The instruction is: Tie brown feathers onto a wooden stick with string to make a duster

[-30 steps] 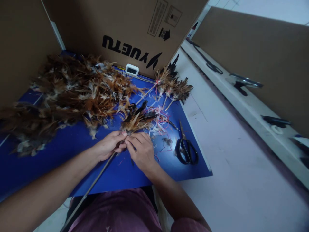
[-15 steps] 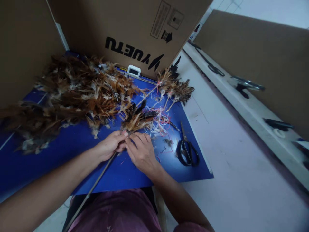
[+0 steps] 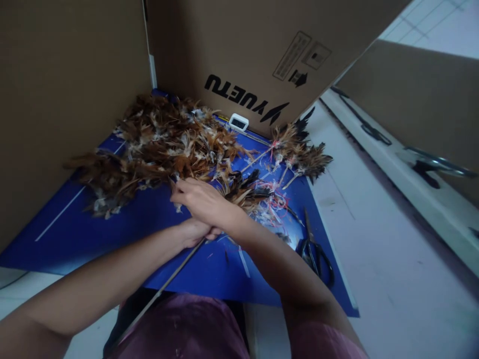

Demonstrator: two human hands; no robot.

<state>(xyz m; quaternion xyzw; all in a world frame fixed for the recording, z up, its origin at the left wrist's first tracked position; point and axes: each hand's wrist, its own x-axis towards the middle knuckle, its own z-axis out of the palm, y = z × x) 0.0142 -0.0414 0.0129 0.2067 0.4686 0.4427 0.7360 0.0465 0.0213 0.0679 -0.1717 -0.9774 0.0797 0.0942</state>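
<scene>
My left hand is closed round a thin stick that slants down over my lap. At the stick's upper end a bundle of brown and black feathers fans out, partly hidden behind my right arm. My right hand reaches across above the left one, its fingers bent at the near edge of the big feather pile. Its fingertips are at a small feather tuft; whether they grip it is unclear.
Black-handled scissors lie at the right of the blue table. Red and white strings are behind them. Tied feather bundles and a small white device lie at the back, before a cardboard box.
My right hand has left the bundle's base and crossed left to the feather pile. My left hand still holds the stick. The view has shifted, so the table appears further right.
</scene>
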